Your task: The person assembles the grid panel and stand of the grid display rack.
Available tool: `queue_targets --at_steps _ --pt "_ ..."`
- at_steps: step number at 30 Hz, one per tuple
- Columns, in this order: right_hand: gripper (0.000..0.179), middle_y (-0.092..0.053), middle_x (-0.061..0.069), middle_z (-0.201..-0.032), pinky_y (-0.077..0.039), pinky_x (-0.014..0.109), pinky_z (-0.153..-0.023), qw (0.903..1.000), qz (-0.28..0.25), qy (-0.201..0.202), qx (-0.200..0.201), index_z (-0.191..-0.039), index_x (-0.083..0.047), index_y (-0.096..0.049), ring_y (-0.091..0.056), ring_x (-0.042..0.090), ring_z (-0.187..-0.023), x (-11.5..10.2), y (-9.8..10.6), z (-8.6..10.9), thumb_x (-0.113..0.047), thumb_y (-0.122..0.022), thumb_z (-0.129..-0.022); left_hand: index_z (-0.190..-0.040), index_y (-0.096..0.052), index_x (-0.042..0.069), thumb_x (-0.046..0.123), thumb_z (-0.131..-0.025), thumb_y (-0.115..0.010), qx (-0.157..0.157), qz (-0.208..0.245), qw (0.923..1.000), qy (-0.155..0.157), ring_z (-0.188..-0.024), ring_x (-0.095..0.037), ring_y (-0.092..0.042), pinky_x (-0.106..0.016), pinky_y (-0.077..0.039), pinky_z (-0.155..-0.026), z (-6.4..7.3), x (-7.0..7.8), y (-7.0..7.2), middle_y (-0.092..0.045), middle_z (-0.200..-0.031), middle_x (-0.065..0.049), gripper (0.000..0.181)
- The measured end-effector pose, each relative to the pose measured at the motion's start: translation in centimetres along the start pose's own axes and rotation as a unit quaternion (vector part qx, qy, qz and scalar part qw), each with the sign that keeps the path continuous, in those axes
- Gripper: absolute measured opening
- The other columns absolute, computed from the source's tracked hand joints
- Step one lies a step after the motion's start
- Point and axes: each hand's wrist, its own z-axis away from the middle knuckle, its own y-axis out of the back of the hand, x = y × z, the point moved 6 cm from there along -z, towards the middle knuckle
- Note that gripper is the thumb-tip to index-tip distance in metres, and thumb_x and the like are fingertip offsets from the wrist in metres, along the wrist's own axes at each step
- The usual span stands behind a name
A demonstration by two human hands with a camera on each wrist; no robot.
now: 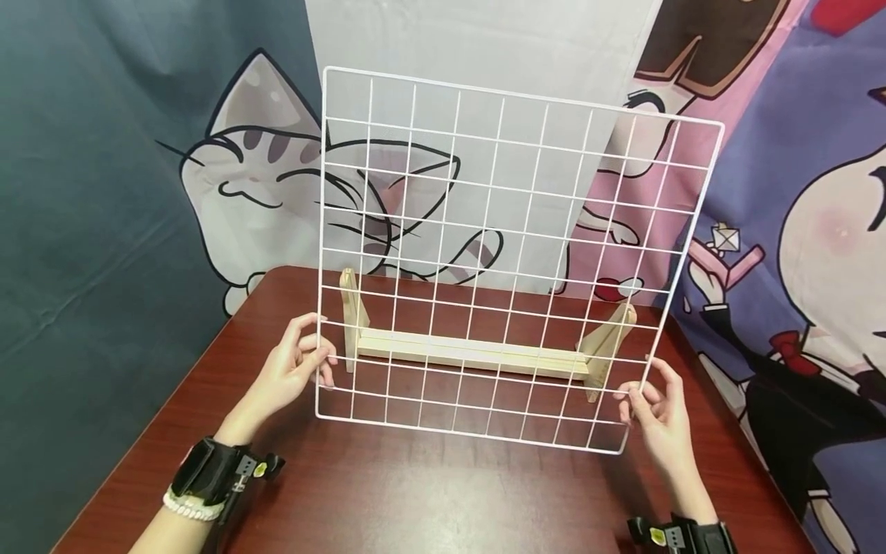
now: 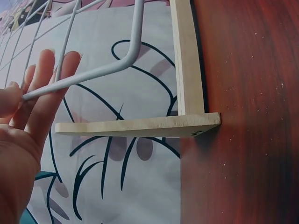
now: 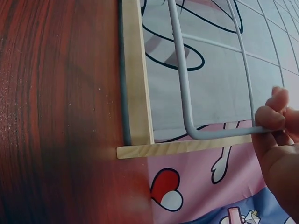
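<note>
A white wire grid panel (image 1: 454,255) is held upright, slightly slanted, between my two hands. My left hand (image 1: 287,368) pinches its left edge wire near the lower corner, thumb in front and fingers behind. On the other side my right hand (image 1: 661,415) pinches the right edge wire, also low down. Behind the panel stands a pale wooden stand (image 1: 471,352), a long bar between two upright side pieces. The left wrist view shows one wooden side piece (image 2: 140,125) below the panel's corner; the right wrist view shows the other side piece (image 3: 187,148) close to the opposite corner.
The stand rests on a dark red-brown wooden table (image 1: 429,492). Behind the table hangs a cloth backdrop (image 1: 235,192) printed with cartoon cats and figures. Black camera straps (image 1: 214,473) sit on both wrists, with a white bead bracelet (image 1: 192,506) on the left.
</note>
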Motion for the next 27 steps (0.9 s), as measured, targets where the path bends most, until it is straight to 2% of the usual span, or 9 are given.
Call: queue_targets --at_steps 3,8,12,16,19,23,27 --pt "0.055 -0.068 0.000 -0.085 -0.034 0.030 -0.044 0.9996 0.007 -0.004 0.029 -0.144 -0.003 -0.024 -0.054 0.011 -0.055 -0.1 0.1 -0.1 0.019 -0.034 -0.094 -0.133 -0.023 -0.010 -0.017 -0.093 -0.045 0.011 -0.007 0.9997 -0.019 -0.051 -0.016 -0.062 -0.027 -0.052 -0.046 -0.2 0.2 -0.1 -0.061 -0.081 0.013 0.046" --pt "0.054 -0.068 0.000 -0.083 -0.039 0.024 -0.048 0.9980 0.020 0.005 0.059 -0.143 -0.002 -0.025 -0.054 0.012 -0.055 -0.4 0.1 -0.2 0.019 -0.035 -0.094 -0.131 -0.023 -0.012 -0.019 -0.092 -0.045 0.025 -0.010 0.9992 -0.031 -0.051 -0.014 -0.062 -0.026 -0.053 -0.049 -0.4 0.4 -0.2 -0.060 -0.082 0.014 0.045" --pt "0.054 -0.068 0.006 -0.085 -0.036 0.026 -0.048 0.9973 -0.034 0.044 0.047 -0.143 0.002 -0.025 -0.054 0.015 -0.055 -0.7 -0.1 -0.5 0.022 -0.033 -0.093 -0.130 -0.024 -0.013 -0.019 -0.092 -0.045 0.034 -0.012 0.9987 -0.035 -0.051 -0.014 -0.062 -0.025 -0.054 -0.051 -0.5 0.5 -0.1 -0.061 -0.081 0.015 0.044" --pt "0.054 -0.069 0.008 -0.086 -0.036 0.026 -0.048 0.9956 -0.057 0.062 0.041 -0.142 0.000 -0.027 -0.055 0.015 -0.056 -1.0 -0.1 -0.8 0.023 -0.032 -0.092 -0.129 -0.027 -0.012 -0.021 -0.090 -0.045 0.046 -0.013 0.9976 -0.050 -0.051 -0.014 -0.062 -0.024 -0.053 -0.050 -0.8 1.0 0.0 -0.062 -0.081 0.013 0.044" --pt "0.055 -0.069 0.008 -0.086 -0.038 0.026 -0.049 0.9955 -0.054 0.066 0.040 -0.142 -0.001 -0.028 -0.055 0.015 -0.056 -1.2 -0.1 -1.1 0.023 -0.033 -0.092 -0.129 -0.027 -0.013 -0.022 -0.089 -0.046 0.056 -0.020 0.9964 -0.060 -0.051 -0.013 -0.061 -0.023 -0.052 -0.050 -1.1 1.2 0.2 -0.063 -0.081 0.010 0.045" --pt "0.055 -0.068 0.011 -0.086 -0.038 0.027 -0.049 0.9941 -0.069 0.081 0.023 -0.142 0.003 -0.025 -0.053 0.017 -0.056 -1.7 -0.2 -1.5 0.025 -0.031 -0.091 -0.130 -0.029 -0.011 -0.023 -0.088 -0.048 0.072 -0.041 0.9944 -0.066 -0.050 -0.011 -0.060 -0.019 -0.049 -0.050 -1.3 1.4 0.4 -0.063 -0.078 0.004 0.047" --pt "0.056 -0.068 0.012 -0.085 -0.037 0.028 -0.049 0.9933 -0.070 0.089 0.020 -0.142 0.004 -0.026 -0.052 0.018 -0.055 -2.1 -0.2 -1.9 0.026 -0.031 -0.090 -0.130 -0.030 -0.012 -0.023 -0.088 -0.048 0.077 -0.046 0.9929 -0.078 -0.048 -0.011 -0.055 -0.020 -0.050 -0.049 -1.6 1.5 0.3 -0.061 -0.075 -0.007 0.047"
